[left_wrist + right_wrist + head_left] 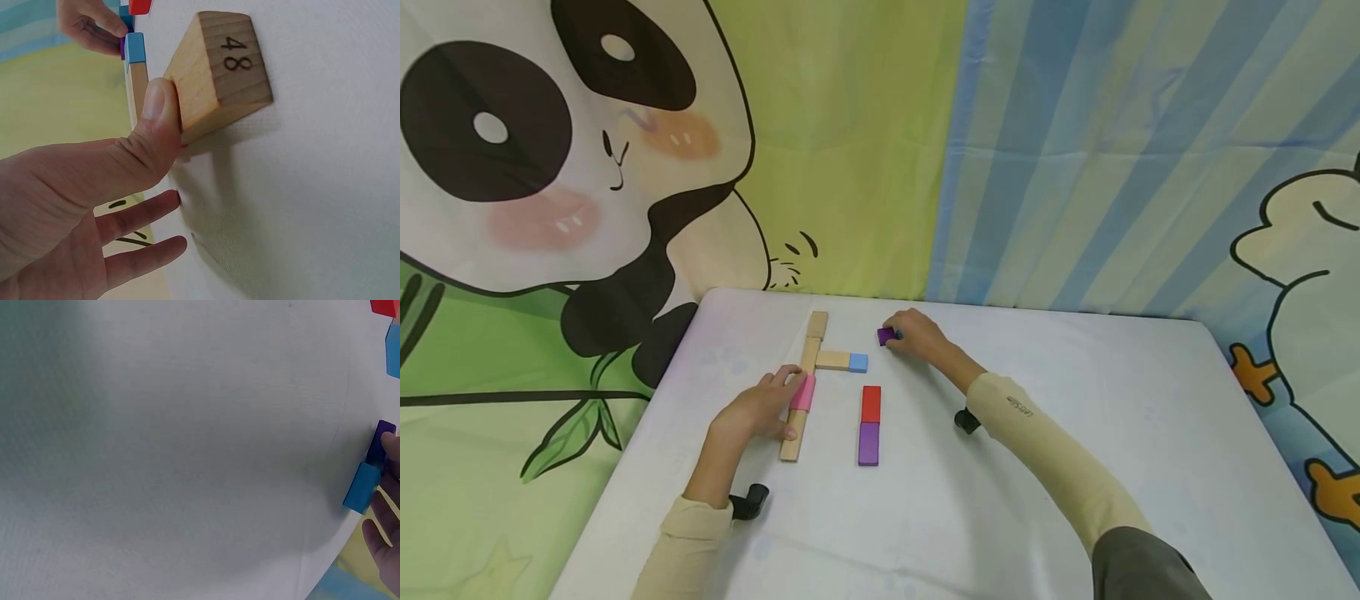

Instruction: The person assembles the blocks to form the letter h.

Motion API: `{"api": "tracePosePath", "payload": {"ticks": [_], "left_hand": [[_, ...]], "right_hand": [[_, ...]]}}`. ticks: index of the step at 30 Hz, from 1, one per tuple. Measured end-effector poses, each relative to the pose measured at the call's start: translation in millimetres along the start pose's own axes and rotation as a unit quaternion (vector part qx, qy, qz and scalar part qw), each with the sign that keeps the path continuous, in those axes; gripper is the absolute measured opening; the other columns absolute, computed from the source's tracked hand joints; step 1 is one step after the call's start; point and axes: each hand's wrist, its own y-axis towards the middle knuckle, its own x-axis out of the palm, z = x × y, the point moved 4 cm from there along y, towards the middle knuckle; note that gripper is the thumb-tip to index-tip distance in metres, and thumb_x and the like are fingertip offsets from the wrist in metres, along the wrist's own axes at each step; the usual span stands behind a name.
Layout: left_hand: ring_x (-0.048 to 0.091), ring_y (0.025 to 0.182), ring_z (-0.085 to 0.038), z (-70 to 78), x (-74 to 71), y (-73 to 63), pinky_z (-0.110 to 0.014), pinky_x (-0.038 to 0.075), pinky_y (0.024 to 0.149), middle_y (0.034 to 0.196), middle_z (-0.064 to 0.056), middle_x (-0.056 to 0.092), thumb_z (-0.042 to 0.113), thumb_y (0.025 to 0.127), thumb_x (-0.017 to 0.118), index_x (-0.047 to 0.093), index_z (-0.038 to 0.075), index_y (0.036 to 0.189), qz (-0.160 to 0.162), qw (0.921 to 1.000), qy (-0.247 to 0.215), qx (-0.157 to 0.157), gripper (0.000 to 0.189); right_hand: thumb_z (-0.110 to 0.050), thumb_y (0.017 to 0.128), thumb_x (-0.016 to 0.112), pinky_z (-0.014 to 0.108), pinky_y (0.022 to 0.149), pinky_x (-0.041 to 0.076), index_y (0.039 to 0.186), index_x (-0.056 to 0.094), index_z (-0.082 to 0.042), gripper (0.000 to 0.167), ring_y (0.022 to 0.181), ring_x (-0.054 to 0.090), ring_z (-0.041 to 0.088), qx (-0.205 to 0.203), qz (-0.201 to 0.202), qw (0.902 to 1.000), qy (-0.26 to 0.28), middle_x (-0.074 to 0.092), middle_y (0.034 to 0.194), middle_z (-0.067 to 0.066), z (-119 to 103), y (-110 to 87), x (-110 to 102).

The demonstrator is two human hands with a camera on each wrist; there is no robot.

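My left hand (762, 407) lies along a row of wooden blocks, its fingertips at the pink block (802, 393). In the left wrist view, its thumb rests against the plain block marked 48 (240, 59), while two other fingers extend loosely. At the far side of the table, my right hand (921, 335) pinches a dark purple block (886, 337). A blue block (362, 487) adjoins the purple one in the right wrist view; the hand mostly hides it in the head view.
From the row, a plain block (832, 360) with a light blue block (858, 363) at its end branches rightward. A red block (871, 404) and a purple block (868, 444) stand end to end nearer me. Behind the white table (1075, 467) hangs a printed curtain (850, 150).
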Motion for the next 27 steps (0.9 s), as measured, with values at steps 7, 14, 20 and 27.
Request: {"api": "tracePosePath", "payload": {"ticks": [7,14,20,27], "left_hand": [[0.039,0.136,-0.039,0.9,-0.5,-1.0,-0.05,0.053,0.093,0.157,-0.012,0.022,0.029,0.075,0.081,0.028,0.009,0.153,-0.003,1.0,0.002,0.001,0.096],[0.04,0.134,-0.038,1.9,-1.9,-2.1,-0.049,0.054,0.09,0.156,-0.013,0.023,0.029,0.075,0.08,0.029,0.009,0.152,-0.001,1.0,0.001,0.004,0.095],[0.042,0.131,-0.037,2.8,-3.6,-3.2,-0.049,0.054,0.09,0.155,-0.013,0.024,0.029,0.074,0.081,0.03,0.009,0.151,0.001,1.0,0.003,0.004,0.095],[0.039,0.134,-0.04,1.6,-1.9,-1.6,-0.05,0.053,0.091,0.156,-0.013,0.023,0.029,0.074,0.081,0.029,0.009,0.151,-0.001,1.0,0.002,0.004,0.095]], "right_hand": [[-0.026,0.088,0.072,0.04,0.098,0.05,0.118,0.068,-0.006,0.036,0.112,0.06,0.027,-0.014,0.035,0.9992,-0.007,0.069,0.116,0.011,-1.8,-5.1,-1.5],[-0.024,0.087,0.072,0.037,0.092,0.052,0.116,0.07,-0.005,0.035,0.105,0.06,0.026,-0.045,0.05,0.9975,0.021,0.07,0.11,0.011,-5.8,-16.3,-2.9],[-0.025,0.087,0.072,0.034,0.088,0.052,0.115,0.07,-0.005,0.034,0.101,0.061,0.023,-0.088,0.034,0.9952,0.026,0.07,0.108,0.01,-13.8,-23.7,4.0],[-0.024,0.087,0.072,0.035,0.09,0.051,0.114,0.07,-0.004,0.034,0.102,0.06,0.024,-0.11,0.033,0.9931,0.028,0.07,0.108,0.011,-20.8,-29.3,7.1]]}}
